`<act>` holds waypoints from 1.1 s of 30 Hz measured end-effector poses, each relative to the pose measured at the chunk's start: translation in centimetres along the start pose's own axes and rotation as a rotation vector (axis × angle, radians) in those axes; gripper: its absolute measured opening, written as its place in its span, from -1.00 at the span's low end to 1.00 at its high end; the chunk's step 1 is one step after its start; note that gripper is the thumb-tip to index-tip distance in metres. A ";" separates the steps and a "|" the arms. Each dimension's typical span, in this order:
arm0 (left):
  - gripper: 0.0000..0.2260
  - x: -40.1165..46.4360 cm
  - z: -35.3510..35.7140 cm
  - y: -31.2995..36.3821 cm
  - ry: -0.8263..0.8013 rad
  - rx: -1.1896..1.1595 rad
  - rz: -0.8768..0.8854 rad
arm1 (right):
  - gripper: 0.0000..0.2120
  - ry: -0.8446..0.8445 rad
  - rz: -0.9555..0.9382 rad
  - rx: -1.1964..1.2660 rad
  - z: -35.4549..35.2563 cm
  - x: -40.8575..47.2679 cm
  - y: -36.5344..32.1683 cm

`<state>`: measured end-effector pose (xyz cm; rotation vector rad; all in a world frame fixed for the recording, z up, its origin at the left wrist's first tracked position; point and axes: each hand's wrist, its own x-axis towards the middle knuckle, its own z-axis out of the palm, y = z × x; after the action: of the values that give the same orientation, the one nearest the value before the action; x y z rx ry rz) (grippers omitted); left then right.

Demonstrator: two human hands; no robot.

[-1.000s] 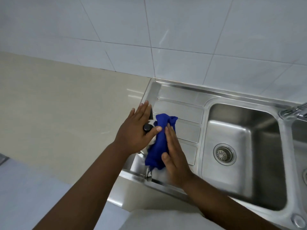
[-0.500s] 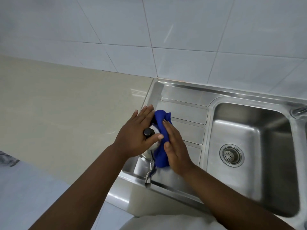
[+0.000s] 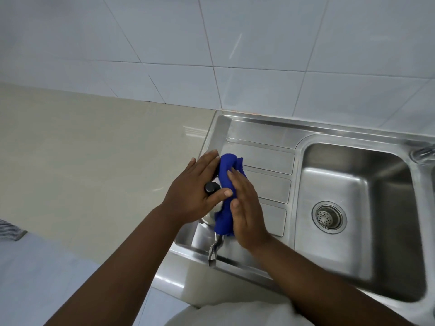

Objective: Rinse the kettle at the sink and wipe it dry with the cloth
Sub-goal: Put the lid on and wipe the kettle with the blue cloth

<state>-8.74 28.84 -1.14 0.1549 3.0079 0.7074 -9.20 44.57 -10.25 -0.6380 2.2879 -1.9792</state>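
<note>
wiping is the step in hand, judging from how things lie: the kettle (image 3: 213, 211) stands on the ribbed draining board (image 3: 266, 161) of the steel sink (image 3: 353, 231), left of the basin, and it is almost fully hidden under the two hands and the cloth. only a small part of its shiny metal body, the round black lid knob (image 3: 210, 187) and a twisted metal handle (image 3: 215, 249) that reaches toward the front rim can be seen.

the left hand (image 3: 193, 196) lies on top of the kettle, its fingers (image 3: 204, 161) held close together and flat over the lid, the thumb bent across beside the knob; it seems to hold the kettle steady. the right hand (image 3: 247, 212) presses the blue cloth (image 3: 227, 196) against the right side of the body, with fingers straight and together, flat on the fabric, not pinching it.

the cloth is soft, thick and bunched in folds, of a strong blue colour. the kettle looks smooth and rounded, so it may slip under pressure. the basin is brushed steel with a round strainer drain (image 3: 329, 216); no running water shows. the table (image 3: 94, 161) to the left is pale, glossy stone.

the next move probably calls for sliding the cloth around the curved body while the left hand turns or holds the kettle, to reach the parts not yet dried.
</note>
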 end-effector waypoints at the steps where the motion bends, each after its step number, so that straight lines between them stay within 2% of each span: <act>1: -0.15 0.0 -0.2 -0.1 -0.012 0.040 0.007 | -0.51 0.022 0.108 0.034 -0.3 -0.2 0.8; 4: -0.21 0.3 -0.9 -0.6 -0.061 0.124 0.124 | -0.53 0.121 0.557 0.312 -0.8 0.0 1.4; 7: -0.25 1.1 -1.9 -1.0 -0.167 0.167 0.224 | -0.41 0.136 0.700 0.287 -0.7 0.8 -0.1; 9: -0.19 1.5 -2.2 -1.0 -0.182 0.213 0.218 | -0.46 0.133 0.624 0.256 -0.3 1.3 -2.0; 12: -0.10 1.5 -2.1 -0.5 -0.167 0.288 0.196 | -0.48 0.104 0.352 0.162 0.4 1.3 -4.6; 14: -0.08 1.1 -1.9 -0.5 -0.143 0.322 0.208 | -0.50 0.067 0.253 0.095 0.2 0.7 -4.8; 16: -0.06 0.6 -1.8 -0.5 -0.123 0.351 0.226 | -0.54 0.011 0.345 0.094 -0.9 0.1 -3.9; 19: -0.04 -0.1 -1.5 -0.5 -0.117 0.449 0.250 | -0.36 -0.113 0.717 0.076 -2.8 0.9 -3.6; 20: -0.02 -0.4 -1.4 -0.4 -0.105 0.478 0.252 | -0.31 -0.164 0.787 0.027 -3.3 1.5 -4.1; 22: 0.02 -0.7 -1.1 -0.2 -0.062 0.498 0.238 | -0.28 -0.243 0.836 -0.030 -4.1 2.9 -5.7; 25: 0.05 -1.3 -0.9 0.0 0.018 0.487 0.206 | -0.21 -0.338 0.815 -0.043 -4.2 4.2 -9.4; 27: 0.06 -1.3 -0.6 0.0 0.051 0.492 0.184 | -0.31 -0.366 0.763 -0.075 -4.1 4.2 -11.9; 29: 0.06 -1.3 -0.5 -0.2 0.072 0.489 0.166 | -0.38 -0.342 0.741 -0.107 -3.2 3.0 -13.3; 33: 0.03 -1.1 -0.5 -1.3 0.103 0.474 0.199 | -0.13 -0.005 0.684 0.055 0.9 -1.9 -12.5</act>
<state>-7.75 27.37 -1.23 0.4508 3.2320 -0.0069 -3.79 43.18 1.12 0.1444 2.0429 -1.6741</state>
